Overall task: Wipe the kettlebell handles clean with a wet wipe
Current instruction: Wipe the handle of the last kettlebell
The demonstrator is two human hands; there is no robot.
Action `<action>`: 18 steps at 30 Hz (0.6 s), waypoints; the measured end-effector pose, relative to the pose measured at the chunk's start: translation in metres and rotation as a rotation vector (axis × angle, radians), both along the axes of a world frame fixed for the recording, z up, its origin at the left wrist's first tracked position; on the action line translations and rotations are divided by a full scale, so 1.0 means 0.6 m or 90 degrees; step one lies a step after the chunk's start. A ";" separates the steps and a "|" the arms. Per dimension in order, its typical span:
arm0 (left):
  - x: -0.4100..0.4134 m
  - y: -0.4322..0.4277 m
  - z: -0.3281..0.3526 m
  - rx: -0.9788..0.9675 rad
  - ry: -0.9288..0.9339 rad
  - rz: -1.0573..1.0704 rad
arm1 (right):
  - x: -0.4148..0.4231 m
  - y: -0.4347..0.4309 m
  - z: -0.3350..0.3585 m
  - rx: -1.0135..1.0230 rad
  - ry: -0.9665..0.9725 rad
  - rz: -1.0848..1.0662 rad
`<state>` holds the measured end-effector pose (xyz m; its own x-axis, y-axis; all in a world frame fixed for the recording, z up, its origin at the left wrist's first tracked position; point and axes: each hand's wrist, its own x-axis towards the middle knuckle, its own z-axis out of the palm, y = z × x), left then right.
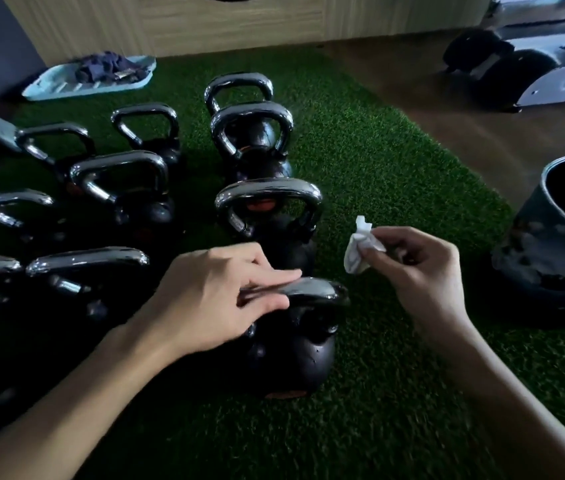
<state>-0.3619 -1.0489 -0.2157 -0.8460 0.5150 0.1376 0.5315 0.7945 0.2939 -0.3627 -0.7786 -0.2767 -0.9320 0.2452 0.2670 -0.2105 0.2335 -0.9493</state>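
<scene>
Two bare hands work at the near edge of the scene. The left hand [218,299] lies on the nearest kettlebell [294,358], its fingers straight and laid along the top of the chrome handle [315,292] without closing round it. The right hand [423,271] hangs in the air just right of that handle, thumb and fingertips pinching one wet wipe [359,252]. The wipe is white, crumpled into a small wad with a twisted tip pointing up, and touches no kettlebell.

Ten kettlebells can be counted on the green turf [395,393], in three rough columns running from near to far: four in the right column, three in the middle and three on the left. A glint at the left edge may be an eleventh. All have black round bodies and shiny, curved metal handles that catch the light.

One dark, scuffed pot [537,244] stands at the right edge of the turf. Far left, one pale blue tray [49,88] holds a bundle of dark cloth [107,67].
</scene>
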 end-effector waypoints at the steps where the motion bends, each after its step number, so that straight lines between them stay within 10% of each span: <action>1: 0.020 0.005 -0.004 0.010 0.022 0.021 | -0.007 0.010 0.004 -0.006 -0.015 0.038; 7: 0.080 0.040 -0.027 0.152 0.076 0.294 | -0.037 0.035 0.009 0.011 -0.071 0.185; 12: 0.149 0.108 -0.074 0.527 0.022 0.708 | -0.050 0.031 0.018 -0.016 -0.075 0.232; 18: 0.146 0.159 -0.064 0.590 -0.005 0.783 | -0.066 0.013 0.036 0.035 -0.144 0.373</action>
<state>-0.2743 -0.9537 -0.2540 -0.6723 -0.7403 -0.0012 -0.2979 0.2691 0.9159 -0.4026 -0.7709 -0.2550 -0.9422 -0.3322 0.0447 -0.1133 0.1901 -0.9752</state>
